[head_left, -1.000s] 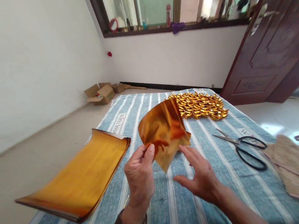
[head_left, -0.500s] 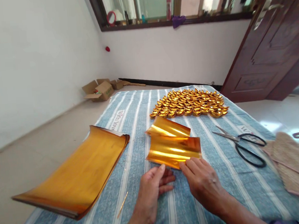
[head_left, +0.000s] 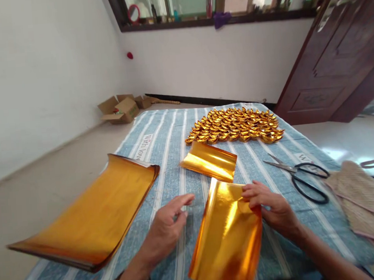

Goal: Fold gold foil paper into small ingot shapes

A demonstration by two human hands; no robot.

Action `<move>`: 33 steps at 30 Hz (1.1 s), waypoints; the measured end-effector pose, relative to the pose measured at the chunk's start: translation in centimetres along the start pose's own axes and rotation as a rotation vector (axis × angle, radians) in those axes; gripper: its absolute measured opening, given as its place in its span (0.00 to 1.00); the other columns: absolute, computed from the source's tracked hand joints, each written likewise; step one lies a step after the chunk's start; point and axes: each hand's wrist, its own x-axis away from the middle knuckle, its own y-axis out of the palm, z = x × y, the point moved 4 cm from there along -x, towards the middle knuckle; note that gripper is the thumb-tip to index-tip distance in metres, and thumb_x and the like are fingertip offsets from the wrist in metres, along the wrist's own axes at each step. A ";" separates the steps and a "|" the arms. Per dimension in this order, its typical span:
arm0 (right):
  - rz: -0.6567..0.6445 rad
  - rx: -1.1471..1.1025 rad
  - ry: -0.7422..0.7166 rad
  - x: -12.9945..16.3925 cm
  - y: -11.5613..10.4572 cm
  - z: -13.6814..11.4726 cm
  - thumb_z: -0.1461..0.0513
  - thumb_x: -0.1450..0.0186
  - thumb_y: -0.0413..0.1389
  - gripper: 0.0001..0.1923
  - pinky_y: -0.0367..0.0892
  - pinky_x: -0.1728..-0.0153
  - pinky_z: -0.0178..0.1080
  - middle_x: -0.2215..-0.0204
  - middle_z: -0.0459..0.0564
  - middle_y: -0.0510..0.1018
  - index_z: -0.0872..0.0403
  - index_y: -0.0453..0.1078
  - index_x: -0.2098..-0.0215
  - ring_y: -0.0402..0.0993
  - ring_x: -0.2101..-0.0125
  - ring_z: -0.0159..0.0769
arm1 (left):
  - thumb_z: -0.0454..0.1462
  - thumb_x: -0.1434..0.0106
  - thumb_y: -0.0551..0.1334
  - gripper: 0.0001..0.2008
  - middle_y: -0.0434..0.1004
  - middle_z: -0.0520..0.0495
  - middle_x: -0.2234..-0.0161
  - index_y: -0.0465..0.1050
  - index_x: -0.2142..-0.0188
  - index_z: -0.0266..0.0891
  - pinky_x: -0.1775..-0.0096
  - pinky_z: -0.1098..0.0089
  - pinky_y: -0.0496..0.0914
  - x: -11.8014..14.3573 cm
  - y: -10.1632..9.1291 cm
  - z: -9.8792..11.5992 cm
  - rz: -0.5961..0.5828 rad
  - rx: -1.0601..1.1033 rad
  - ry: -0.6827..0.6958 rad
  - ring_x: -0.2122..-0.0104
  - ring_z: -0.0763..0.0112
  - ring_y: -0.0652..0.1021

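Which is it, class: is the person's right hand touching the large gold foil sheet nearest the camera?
Touching. The head view shows the right hand pinching the top right corner of the large gold foil sheet, fingers curled over its edge.

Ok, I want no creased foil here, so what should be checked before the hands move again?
1. Right hand grips the gold sheet at its far right corner: ok.
2. Left hand on the sheet: not ok, it hovers open beside it.
3. Sheet flat on the striped cloth: not ok, its near end curls up.
4. Second small sheet apart from the held one: cannot tell, their edges look very close.
5. Scissors away from both hands: ok.
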 end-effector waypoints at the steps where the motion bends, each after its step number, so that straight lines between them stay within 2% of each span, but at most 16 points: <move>1: 0.013 -0.036 0.040 0.1 0.0 0.6 0.61 0.35 0.54 0.08 0.58 0.43 0.53 0.63 0.48 0.81 0.49 0.72 0.72 0.76 0.54 0.42 | 0.32 0.38 0.54 0.19 0.77 0.45 0.51 0.72 0.49 0.42 0.49 0.60 0.72 0.0 0.8 0.3 -0.070 -0.080 0.136 0.52 0.62 0.77; 2: 0.027 -0.071 0.074 0.1 0.1 1.1 0.60 0.35 0.55 0.08 0.59 0.44 0.54 0.64 0.49 0.81 0.49 0.72 0.72 0.76 0.54 0.43 | 0.30 0.38 0.52 0.21 0.74 0.45 0.48 0.70 0.47 0.43 0.46 0.58 0.69 0.1 1.5 0.6 -0.112 -0.160 0.261 0.47 0.62 0.74; 4: 0.029 -0.128 0.120 -0.1 0.3 1.7 0.58 0.36 0.57 0.09 0.61 0.45 0.56 0.64 0.50 0.81 0.50 0.72 0.74 0.75 0.54 0.45 | 0.27 0.37 0.50 0.25 0.66 0.41 0.41 0.64 0.41 0.42 0.44 0.54 0.66 0.4 2.4 1.2 -0.122 -0.296 0.438 0.41 0.59 0.66; 6: 0.000 -0.158 0.129 -0.5 0.6 2.0 0.58 0.36 0.57 0.10 0.62 0.47 0.55 0.63 0.51 0.81 0.51 0.71 0.74 0.74 0.52 0.46 | 0.25 0.37 0.50 0.28 0.56 0.37 0.36 0.58 0.38 0.40 0.43 0.51 0.64 0.5 2.9 2.0 -0.091 -0.396 0.525 0.37 0.55 0.60; 8: -0.037 -0.144 0.102 -1.0 0.8 2.0 0.59 0.35 0.55 0.10 0.61 0.46 0.54 0.63 0.50 0.81 0.51 0.71 0.74 0.72 0.50 0.45 | 0.24 0.37 0.51 0.28 0.51 0.37 0.34 0.58 0.38 0.40 0.43 0.50 0.64 0.4 3.1 2.8 -0.077 -0.446 0.585 0.36 0.53 0.55; 10: -0.081 -0.073 0.049 -1.7 1.0 2.0 0.62 0.34 0.54 0.10 0.59 0.44 0.54 0.63 0.49 0.80 0.51 0.71 0.74 0.71 0.48 0.43 | 0.24 0.37 0.51 0.24 0.56 0.39 0.36 0.65 0.43 0.40 0.43 0.51 0.64 0.1 3.5 3.6 -0.114 -0.460 0.651 0.36 0.54 0.55; 12: -0.121 0.059 -0.010 -2.3 1.1 2.1 0.65 0.34 0.51 0.13 0.56 0.42 0.53 0.63 0.48 0.80 0.51 0.71 0.74 0.69 0.47 0.40 | 0.25 0.35 0.51 0.18 0.66 0.41 0.41 0.72 0.51 0.39 0.44 0.53 0.66 -0.2 3.9 3.8 -0.163 -0.455 0.693 0.38 0.56 0.60; 15: -0.173 0.314 -0.108 -2.8 1.3 1.9 0.70 0.34 0.47 0.15 0.51 0.41 0.54 0.60 0.47 0.80 0.51 0.72 0.71 0.67 0.45 0.39 | 0.28 0.34 0.52 0.13 0.77 0.41 0.52 0.74 0.59 0.36 0.50 0.58 0.71 -0.9 4.5 3.3 -0.190 -0.446 0.694 0.47 0.61 0.73; 17: -0.201 0.450 -0.160 -2.5 1.2 1.5 0.71 0.35 0.48 0.15 0.50 0.40 0.54 0.56 0.49 0.78 0.50 0.73 0.65 0.65 0.44 0.40 | 0.28 0.34 0.52 0.12 0.78 0.41 0.56 0.74 0.60 0.35 0.53 0.60 0.72 -1.1 4.8 2.7 -0.191 -0.437 0.676 0.53 0.62 0.76; 19: -0.238 0.509 -0.193 -2.0 1.1 0.8 0.71 0.36 0.48 0.15 0.51 0.40 0.53 0.53 0.51 0.77 0.50 0.73 0.59 0.64 0.43 0.41 | 0.28 0.34 0.52 0.12 0.78 0.40 0.57 0.74 0.60 0.35 0.53 0.60 0.72 -1.2 4.9 2.3 -0.196 -0.418 0.658 0.54 0.62 0.76; 24: -0.384 0.403 -0.165 -0.4 0.9 -0.6 0.70 0.36 0.49 0.16 0.50 0.40 0.51 0.53 0.48 0.77 0.48 0.72 0.58 0.66 0.44 0.38 | 0.29 0.36 0.54 0.10 0.78 0.40 0.55 0.73 0.60 0.36 0.52 0.61 0.70 -1.3 4.6 2.3 -0.227 -0.326 0.608 0.51 0.62 0.75; 28: -0.466 0.332 -0.055 0.3 0.5 -1.0 0.64 0.39 0.56 0.13 0.49 0.39 0.56 0.50 0.52 0.75 0.49 0.73 0.55 0.65 0.43 0.45 | 0.36 0.33 0.55 0.09 0.77 0.41 0.53 0.73 0.58 0.38 0.50 0.60 0.68 -1.4 4.5 1.9 -0.301 -0.262 0.568 0.50 0.61 0.75; 33: -0.489 0.205 0.071 0.8 0.2 -0.4 0.59 0.39 0.59 0.10 0.50 0.39 0.57 0.47 0.51 0.73 0.47 0.75 0.58 0.62 0.41 0.48 | 0.40 0.31 0.54 0.11 0.78 0.42 0.55 0.74 0.59 0.39 0.50 0.61 0.67 -1.8 4.1 1.2 -0.256 -0.097 0.553 0.52 0.62 0.76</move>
